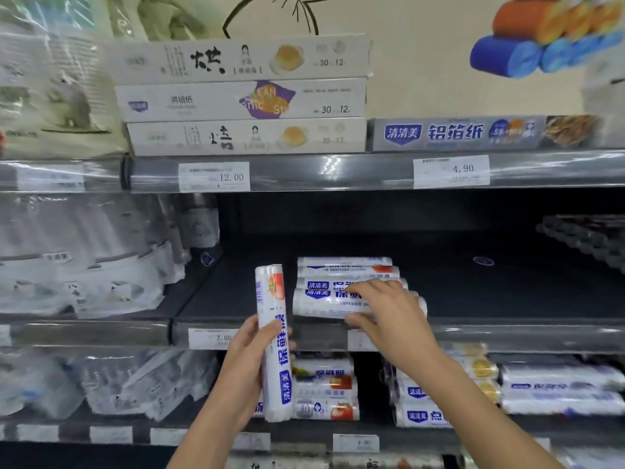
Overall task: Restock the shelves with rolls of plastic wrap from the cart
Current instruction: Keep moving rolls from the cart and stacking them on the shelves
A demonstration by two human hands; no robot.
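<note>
Two rolls are in hand at this moment. Our left hand is wrapped round the lower half of the upright roll, thumb on the near side and fingers behind. It holds the roll just in front of the lip of the middle shelf. Our right hand is on the front roll of the stack of rolls lying on that shelf. Its fingers curve over the top and the thumb sits against the lower front edge, so it clasps that roll rather than lying flat on it.

The relation that matters is the axis. Every roll on the shelf lies with its long axis left to right, along the shelf edge, while the upright roll stands crosswise to them. The stack sits just beside it, up and to the right. We judge that the upright roll needs a quarter turn to lie flat before it can join the others.

Bare shelf shows to the left of the stack and much more to the right. The left hand is nearer the left gap, and the right hand is nearer the stack. The cart is out of view.
</note>
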